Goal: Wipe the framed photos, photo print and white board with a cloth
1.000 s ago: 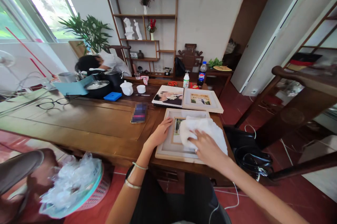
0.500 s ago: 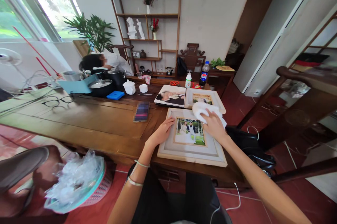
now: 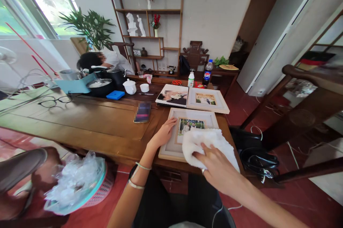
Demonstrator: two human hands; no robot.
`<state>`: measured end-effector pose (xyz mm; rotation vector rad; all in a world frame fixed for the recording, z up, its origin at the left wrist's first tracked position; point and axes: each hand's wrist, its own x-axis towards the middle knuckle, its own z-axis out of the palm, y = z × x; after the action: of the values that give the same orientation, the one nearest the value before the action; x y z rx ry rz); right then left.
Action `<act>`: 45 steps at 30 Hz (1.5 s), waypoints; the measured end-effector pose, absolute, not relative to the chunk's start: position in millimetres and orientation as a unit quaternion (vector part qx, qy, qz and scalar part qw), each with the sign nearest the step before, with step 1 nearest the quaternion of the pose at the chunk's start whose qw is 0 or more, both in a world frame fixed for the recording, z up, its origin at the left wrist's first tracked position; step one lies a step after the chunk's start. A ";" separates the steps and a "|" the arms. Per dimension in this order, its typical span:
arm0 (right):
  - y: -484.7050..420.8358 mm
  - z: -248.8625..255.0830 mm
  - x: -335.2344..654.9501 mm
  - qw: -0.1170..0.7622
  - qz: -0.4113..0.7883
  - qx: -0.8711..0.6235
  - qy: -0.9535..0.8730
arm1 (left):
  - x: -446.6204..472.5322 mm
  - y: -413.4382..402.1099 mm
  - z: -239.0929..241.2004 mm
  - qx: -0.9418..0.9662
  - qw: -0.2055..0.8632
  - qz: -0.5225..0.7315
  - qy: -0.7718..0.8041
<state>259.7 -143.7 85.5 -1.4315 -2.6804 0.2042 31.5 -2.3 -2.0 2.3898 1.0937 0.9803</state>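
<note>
A light wooden picture frame [image 3: 174,113] with a couple's photo lies flat at the table's near right corner. My left hand [image 3: 164,132] holds its left edge, fingers over the rim. In my right hand [image 3: 215,165] is a bunched white cloth [image 3: 214,138], pressed against the frame's lower right part. The cloth covers that corner and the lower part of the photo. Just behind lie a second light frame [image 3: 222,104] and a photo panel [image 3: 173,95], side by side.
A phone [image 3: 142,112], glasses [image 3: 49,102], blue box [image 3: 115,95], white teapot [image 3: 129,87], scissors [image 3: 177,82], white bottle [image 3: 191,79] and cola bottle [image 3: 207,73] are on the table [image 3: 107,117]. A basket [image 3: 100,188] of plastic bags stands lower left. Across the table, a person [image 3: 115,60] leans down.
My right hand has brought the cloth from the frame's upper right corner toward me, down to its lower right. My left hand stays on the left edge.
</note>
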 end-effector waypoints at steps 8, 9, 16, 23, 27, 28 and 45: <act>-78.8 62.3 281.9 0.093 -0.003 -0.515 -0.852 | 29.3 -1.6 -1.6 0.842 0.172 0.338 0.384; -63.3 63.1 286.4 0.098 -0.023 -0.529 -0.843 | 29.4 -1.7 -1.9 0.842 0.171 0.337 0.386; -15.4 68.1 290.6 0.095 -0.093 -0.551 -0.824 | 31.5 -3.7 -3.6 0.836 0.164 0.346 0.393; -92.4 70.1 267.7 0.042 -0.033 -0.500 -0.864 | 38.7 -1.8 -3.7 0.827 0.151 0.338 0.424; -131.8 70.8 266.0 0.065 0.022 -0.458 -0.886 | 42.2 -3.6 -3.4 0.812 0.143 0.357 0.439; -133.5 69.8 267.9 0.073 0.025 -0.454 -0.888 | 42.2 -4.0 -3.5 0.813 0.140 0.360 0.435; -37.9 66.4 279.3 0.072 -0.071 -0.504 -0.858 | 36.6 -1.3 -4.7 0.816 0.155 0.368 0.419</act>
<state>279.3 -37.9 66.4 -1.5132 -2.5776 -0.2147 36.6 -1.3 -4.7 2.3367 1.1992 1.0547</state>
